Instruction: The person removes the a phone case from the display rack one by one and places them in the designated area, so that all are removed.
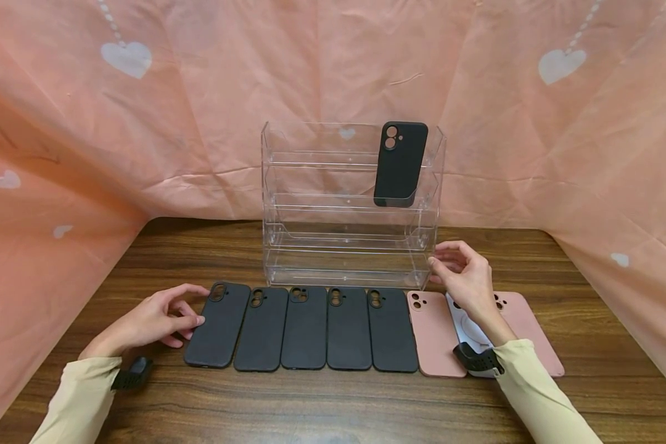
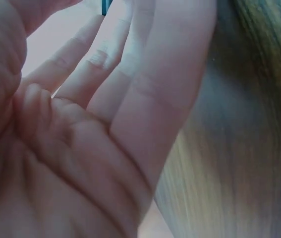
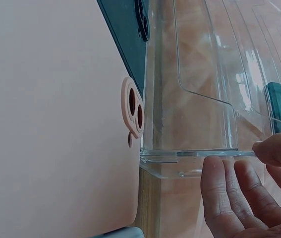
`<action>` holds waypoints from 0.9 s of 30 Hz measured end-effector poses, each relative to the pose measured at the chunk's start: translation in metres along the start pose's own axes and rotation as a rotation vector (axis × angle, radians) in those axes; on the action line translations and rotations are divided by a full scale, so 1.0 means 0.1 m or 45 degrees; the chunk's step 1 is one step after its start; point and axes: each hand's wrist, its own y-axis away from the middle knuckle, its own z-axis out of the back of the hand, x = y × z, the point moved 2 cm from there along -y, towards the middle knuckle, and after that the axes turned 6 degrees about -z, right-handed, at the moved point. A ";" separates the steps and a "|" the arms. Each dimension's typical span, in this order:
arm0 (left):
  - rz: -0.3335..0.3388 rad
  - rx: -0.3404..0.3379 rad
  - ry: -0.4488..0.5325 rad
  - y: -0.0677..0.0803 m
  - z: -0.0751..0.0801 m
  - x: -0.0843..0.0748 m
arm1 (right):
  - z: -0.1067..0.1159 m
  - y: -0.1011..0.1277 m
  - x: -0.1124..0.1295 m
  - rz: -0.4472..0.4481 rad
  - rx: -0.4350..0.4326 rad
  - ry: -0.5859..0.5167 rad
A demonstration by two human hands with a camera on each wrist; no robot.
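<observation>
— Hands first: where are they?

— The left hand (image 1: 154, 320) lies on the brown wooden table (image 1: 333, 401) at the left end of the row of cases, fingers loose and nearly straight, fingertips touching the left edge of the leftmost black rectangular phone case (image 1: 217, 325). It grips nothing; the left wrist view shows a relaxed, spread palm (image 2: 81, 148).

— And the right?

— The right hand (image 1: 465, 280) is raised by the near right corner of the clear acrylic tiered display rack (image 1: 346, 259), fingers gently bent, thumb tip touching the rack's lower corner edge (image 3: 214, 154). It holds nothing.

— What's in the rack?

— One black phone case with a twin camera cut-out (image 1: 399, 163) stands upright, slightly tilted, in the right part of an upper tier.

— The rest of the row?

— Four more black cases (image 1: 327, 328) lie flat side by side just near of the rack, then a pink silicone case (image 1: 434, 333), a white case (image 1: 466, 333) partly hidden under the right wrist, and another pink case (image 1: 527, 327) at the far right.

— Behind it all?

— A pink cloth backdrop with white hearts (image 1: 127, 58).
</observation>
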 end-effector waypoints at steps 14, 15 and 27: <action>0.035 -0.018 -0.113 -0.05 -0.01 0.01 | 0.00 -0.01 -0.01 0.005 -0.011 -0.025; 0.035 -0.015 -0.115 -0.05 -0.01 0.00 | 0.00 -0.01 -0.01 0.005 -0.011 -0.028; -0.133 -0.300 -0.163 -0.15 0.06 -0.24 | 0.00 -0.01 -0.01 0.007 -0.018 -0.029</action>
